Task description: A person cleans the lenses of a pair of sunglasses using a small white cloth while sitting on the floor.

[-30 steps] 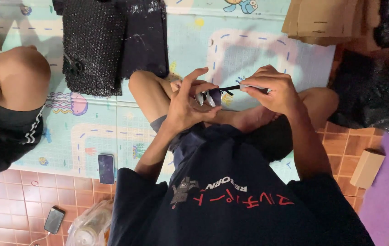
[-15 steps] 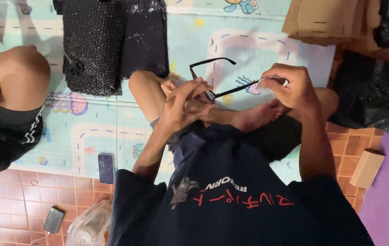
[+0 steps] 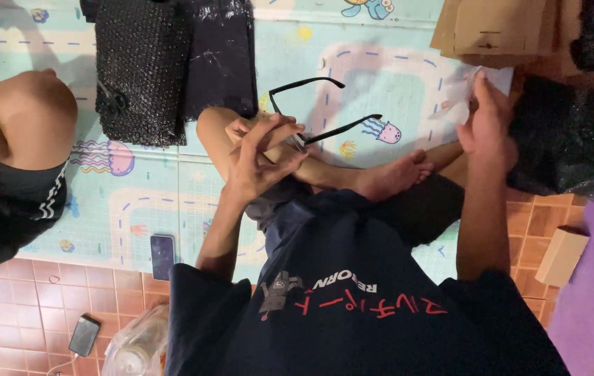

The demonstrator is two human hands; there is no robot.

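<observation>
The left hand [image 3: 263, 154] pinches a pair of black glasses [image 3: 309, 111] at the hinge. It holds them above the crossed legs with the temples spread, so the frame stays off the mat [image 3: 353, 63]. The right hand [image 3: 486, 127] is stretched out to a white sheet [image 3: 497, 78] beside the cardboard [image 3: 492, 31]. Its fingers rest on the sheet, but whether they grip it I cannot tell. Another person's knee [image 3: 32, 111] is at the far left.

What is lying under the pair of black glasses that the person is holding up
Under the black glasses, held in the left hand, lie the patterned play mat and the person's crossed leg. The hand covers part of the frame, so the lenses cannot be seen.
</observation>
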